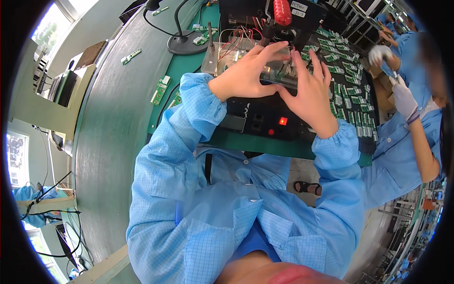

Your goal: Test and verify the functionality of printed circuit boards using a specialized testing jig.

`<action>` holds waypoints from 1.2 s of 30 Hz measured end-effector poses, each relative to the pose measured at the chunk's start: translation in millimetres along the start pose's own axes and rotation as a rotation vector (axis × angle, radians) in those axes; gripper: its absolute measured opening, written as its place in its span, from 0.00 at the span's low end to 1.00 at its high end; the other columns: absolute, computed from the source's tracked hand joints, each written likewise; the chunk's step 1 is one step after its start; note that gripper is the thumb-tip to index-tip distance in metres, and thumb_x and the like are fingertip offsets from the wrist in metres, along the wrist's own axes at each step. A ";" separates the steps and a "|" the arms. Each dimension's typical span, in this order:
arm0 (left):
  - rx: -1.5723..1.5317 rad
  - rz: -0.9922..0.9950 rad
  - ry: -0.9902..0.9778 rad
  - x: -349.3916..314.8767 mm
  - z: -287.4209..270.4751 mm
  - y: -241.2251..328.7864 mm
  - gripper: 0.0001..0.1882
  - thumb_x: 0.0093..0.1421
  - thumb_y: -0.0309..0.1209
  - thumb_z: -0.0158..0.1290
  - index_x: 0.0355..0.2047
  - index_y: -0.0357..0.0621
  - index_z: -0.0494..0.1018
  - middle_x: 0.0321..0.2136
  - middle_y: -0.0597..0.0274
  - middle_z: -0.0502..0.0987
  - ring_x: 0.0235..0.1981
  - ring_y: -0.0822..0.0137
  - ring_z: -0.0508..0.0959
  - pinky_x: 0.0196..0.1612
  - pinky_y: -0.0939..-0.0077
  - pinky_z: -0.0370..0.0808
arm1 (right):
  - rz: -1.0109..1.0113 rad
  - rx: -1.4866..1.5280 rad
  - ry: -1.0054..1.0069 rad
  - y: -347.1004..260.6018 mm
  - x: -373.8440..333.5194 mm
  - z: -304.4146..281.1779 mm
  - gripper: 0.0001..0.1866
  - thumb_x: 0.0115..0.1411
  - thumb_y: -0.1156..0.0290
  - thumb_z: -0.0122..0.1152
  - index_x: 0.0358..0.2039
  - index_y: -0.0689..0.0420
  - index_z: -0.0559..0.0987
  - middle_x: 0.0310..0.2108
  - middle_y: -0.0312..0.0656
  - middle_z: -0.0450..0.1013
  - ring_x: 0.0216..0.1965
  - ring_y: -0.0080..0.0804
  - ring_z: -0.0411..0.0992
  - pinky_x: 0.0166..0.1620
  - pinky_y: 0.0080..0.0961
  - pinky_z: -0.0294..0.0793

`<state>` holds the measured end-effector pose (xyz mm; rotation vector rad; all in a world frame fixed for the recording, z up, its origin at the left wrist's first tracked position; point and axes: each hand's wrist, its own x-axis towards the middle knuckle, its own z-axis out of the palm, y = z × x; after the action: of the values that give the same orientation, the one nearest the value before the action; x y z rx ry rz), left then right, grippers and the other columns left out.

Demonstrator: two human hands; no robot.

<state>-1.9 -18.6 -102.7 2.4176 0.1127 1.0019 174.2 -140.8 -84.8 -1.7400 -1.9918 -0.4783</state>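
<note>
My left hand [248,71] and my right hand [309,94] reach over a clear-plastic test fixture [208,64] with wires inside. Both hands have their fingers apart and curved, and the thumbs nearly meet at the fixture's front edge. My fingertips come close to the middle of the fixture; whether they touch a small part there is hard to make out. A red-handled clamp [282,12] stands just beyond my fingers. Below the hands, the black front panel [257,123] carries a lit red square switch [283,121] and a small dark display [232,123].
Many green circuit boards [352,78] lie in rows on a black mat at right. A few more boards [161,90] lie to the left, near a black round stand base [187,43]. At far right, a gloved co-worker in blue [402,156] holds something small.
</note>
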 end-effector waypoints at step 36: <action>-0.021 -0.063 -0.034 -2.0 -5.4 5.6 0.51 0.52 0.33 0.64 0.71 0.45 0.48 0.61 0.62 0.72 0.64 0.47 0.63 0.67 0.56 0.60 | -0.074 0.024 0.149 1.1 -5.1 -4.3 0.43 0.52 0.60 0.72 0.65 0.61 0.65 0.59 0.49 0.70 0.69 0.56 0.52 0.66 0.52 0.49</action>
<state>-7.7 -21.7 -98.0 2.3953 0.1643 0.9289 176.3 -147.2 -83.9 -1.5729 -1.9535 -0.5884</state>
